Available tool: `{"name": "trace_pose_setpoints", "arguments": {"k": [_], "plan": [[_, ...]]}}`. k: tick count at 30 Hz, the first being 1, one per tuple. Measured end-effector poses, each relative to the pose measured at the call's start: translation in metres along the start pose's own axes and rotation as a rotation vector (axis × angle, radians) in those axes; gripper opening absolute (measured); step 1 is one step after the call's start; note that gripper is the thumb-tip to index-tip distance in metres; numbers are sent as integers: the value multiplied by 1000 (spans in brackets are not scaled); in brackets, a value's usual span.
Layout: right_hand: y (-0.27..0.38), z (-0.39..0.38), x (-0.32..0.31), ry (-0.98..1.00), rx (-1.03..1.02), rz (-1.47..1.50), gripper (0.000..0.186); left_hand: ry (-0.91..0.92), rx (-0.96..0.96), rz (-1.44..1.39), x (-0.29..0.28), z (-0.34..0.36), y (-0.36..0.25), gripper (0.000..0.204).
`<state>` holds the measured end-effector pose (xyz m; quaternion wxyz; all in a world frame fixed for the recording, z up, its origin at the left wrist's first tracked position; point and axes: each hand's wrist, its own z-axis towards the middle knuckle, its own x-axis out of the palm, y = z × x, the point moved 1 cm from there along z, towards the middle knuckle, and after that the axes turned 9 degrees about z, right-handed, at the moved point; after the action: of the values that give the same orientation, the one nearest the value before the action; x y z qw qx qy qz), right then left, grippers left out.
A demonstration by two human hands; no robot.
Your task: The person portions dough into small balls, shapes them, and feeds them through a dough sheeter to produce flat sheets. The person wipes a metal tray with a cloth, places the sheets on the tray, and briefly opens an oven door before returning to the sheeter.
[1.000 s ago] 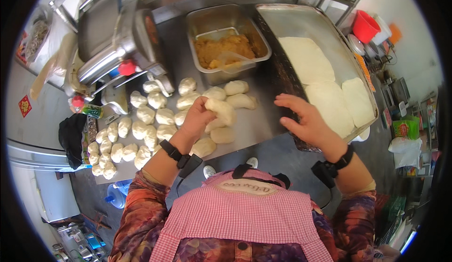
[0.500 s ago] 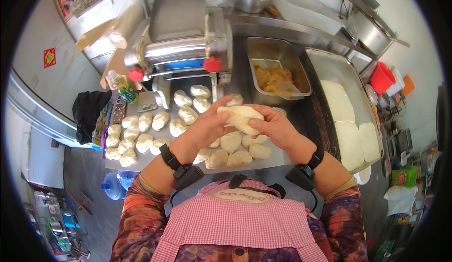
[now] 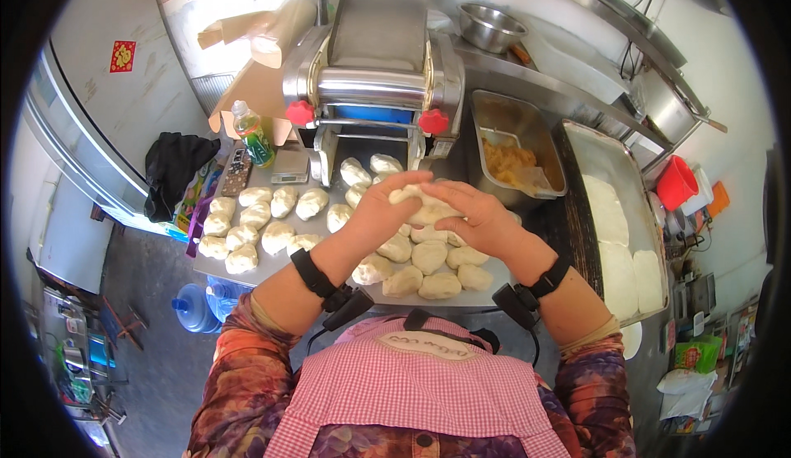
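A pale piece of dough is held above the table between both hands. My left hand grips its left end, with the thumb along the near side. Over its right end curls my right hand, whose fingers cover part of the top. Just below the hands lie several rounded dough pieces close together on the steel table. A second group of dough pieces sits to the left, and a few more lie under the roller machine, partly hidden by my left hand.
A steel dough roller machine with red knobs stands at the back. Right of it are a deep steel pan with yellow filling and a tray holding flat dough sheets. A small scale, a bottle and a remote stand at left.
My right hand has closed further over the dough, which shows less between the hands. The whole view has shifted, so the table's things appear farther right and, mostly, lower.
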<state>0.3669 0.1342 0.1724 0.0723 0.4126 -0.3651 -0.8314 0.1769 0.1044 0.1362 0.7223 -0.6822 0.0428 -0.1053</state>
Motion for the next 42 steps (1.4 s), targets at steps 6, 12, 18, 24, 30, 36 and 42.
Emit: {"name": "trace_pose_setpoints", "arguments": {"k": [6, 12, 18, 24, 30, 36, 42], "plan": [[-5, 6, -7, -142, 406, 651, 28, 343, -113, -694, -25, -9, -9, 57], [17, 13, 2, -76, 257, 660, 46, 123, 36, -205, -19, -3, -8, 49], [20, 23, 6, -93, 113, 58, 56, -37, -69, 11, -11, -2, -16, 41], [8, 30, -3, -131, 558, 622, 43, -25, 221, 88, -19, 2, -20, 39], [12, 40, 1, -200, 424, 1196, 40, -38, 73, 45, -39, 7, -21, 27], [8, 59, 15, -99, 530, 933, 44, 41, 210, 141, -53, 11, -26, 20], [6, 80, 1, -86, 581, 761, 39, 20, 210, 159, -72, 23, -44, 22]]}}
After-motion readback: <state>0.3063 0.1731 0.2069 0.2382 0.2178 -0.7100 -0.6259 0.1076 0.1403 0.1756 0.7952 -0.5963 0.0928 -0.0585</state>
